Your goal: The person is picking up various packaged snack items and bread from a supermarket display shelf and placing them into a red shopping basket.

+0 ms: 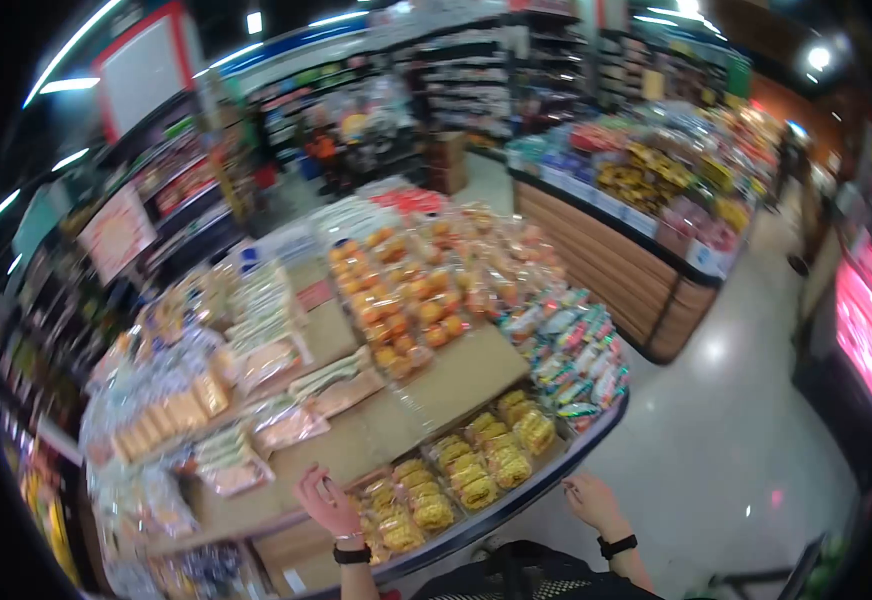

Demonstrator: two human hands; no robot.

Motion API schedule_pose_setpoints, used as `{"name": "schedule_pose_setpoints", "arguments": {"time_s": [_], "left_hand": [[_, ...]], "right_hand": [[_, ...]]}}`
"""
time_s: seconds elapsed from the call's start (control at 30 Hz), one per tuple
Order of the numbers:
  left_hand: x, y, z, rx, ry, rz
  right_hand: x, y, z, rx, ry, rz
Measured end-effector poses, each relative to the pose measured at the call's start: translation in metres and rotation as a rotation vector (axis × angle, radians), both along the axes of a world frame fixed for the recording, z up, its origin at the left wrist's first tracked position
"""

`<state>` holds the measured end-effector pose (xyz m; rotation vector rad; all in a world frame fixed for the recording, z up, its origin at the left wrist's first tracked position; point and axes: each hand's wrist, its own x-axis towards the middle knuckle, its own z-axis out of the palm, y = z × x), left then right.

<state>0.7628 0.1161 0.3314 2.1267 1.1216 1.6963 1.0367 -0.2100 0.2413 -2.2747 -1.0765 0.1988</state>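
You are standing at a bakery display desk in a shop, looking down over it. Your left hand is resting on the bare brown surface near the front edge, fingers loosely spread and gripping nothing, just beside a row of bagged yellow pastries. More bags of the same yellow pastries are lying farther right along the front rim. Your right hand is hovering off the desk's curved blue edge, near it but over the floor; its fingers are curled and blurred, so you cannot tell whether that grip is open or closed, though nothing is showing in it. Both wrists are wearing dark bands.

Behind the bare patch, packs of orange buns are filling the middle, wrapped sandwiches and bread are lying to the left, and colourful packets are stacked at the right corner. A second display counter is standing well apart, across the aisle.
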Motion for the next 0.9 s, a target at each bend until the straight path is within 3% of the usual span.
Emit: {"name": "schedule_pose_setpoints", "arguments": {"time_s": [0.1, 0.17, 0.3, 0.4, 0.47, 0.53, 0.7, 0.8, 0.83, 0.9], "left_hand": [[0.074, -0.004, -0.01, -0.054, -0.039, -0.34], [0.115, -0.006, -0.015, 0.061, 0.149, -0.443], [0.192, -0.033, 0.011, -0.077, 0.087, -0.544], [0.22, -0.051, 0.003, -0.088, 0.038, -0.618], [0.224, -0.063, -0.008, -0.769, -0.261, -0.974], [0.218, -0.066, -0.02, -0.816, -0.319, -0.949], [0.203, -0.074, -0.043, -0.717, -0.232, -0.577], [0.216, -0.133, -0.043, -0.887, -0.49, -0.336], [0.224, -0.137, -0.066, -0.868, -0.564, -0.341], [0.259, -0.181, -0.09, -0.783, -0.466, -0.432]], "right_hand": [[-0.016, -0.04, -0.015, -0.131, -0.013, -0.1], [-0.026, -0.06, -0.021, -0.154, -0.001, -0.002], [-0.004, -0.09, -0.007, -0.045, 0.171, -0.126], [0.025, -0.117, -0.011, -0.039, -0.053, -0.267], [0.039, -0.136, -0.01, -0.06, 0.007, -0.329], [0.065, -0.144, 0.0, -0.072, 0.035, -0.292], [0.146, -0.178, -0.007, -0.034, 0.085, -0.157], [0.212, -0.224, -0.017, -0.015, 0.01, -0.015], [0.229, -0.238, -0.026, 0.022, 0.034, -0.102], [0.266, -0.273, -0.036, -0.05, -0.021, -0.083]]}}
